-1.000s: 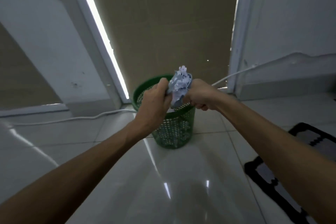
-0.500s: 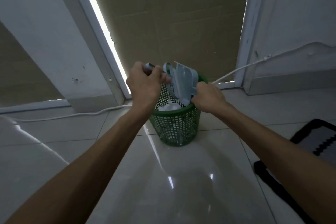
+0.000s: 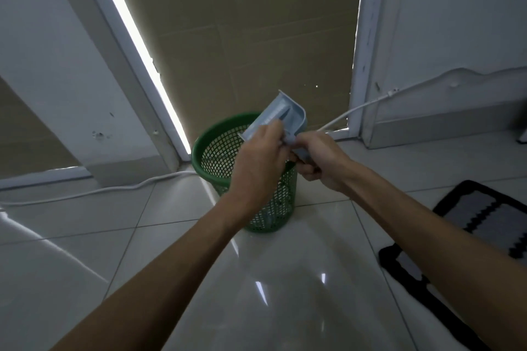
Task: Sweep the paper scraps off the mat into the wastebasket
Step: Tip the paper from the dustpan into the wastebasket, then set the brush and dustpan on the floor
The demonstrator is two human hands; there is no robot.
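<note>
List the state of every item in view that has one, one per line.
dustpan: tilted above the basket, held by both hands
wastebasket: upright on the floor tiles
left hand: grips the dustpan
right hand: grips the dustpan's handle
mat: flat on the floor

text: none legible | labels: none | numbers: none

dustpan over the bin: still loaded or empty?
Looks empty: the dustpan, held by both hands above the wastebasket, shows a bare blue inside with no scraps. Its lower part is hidden behind the hands.
</note>
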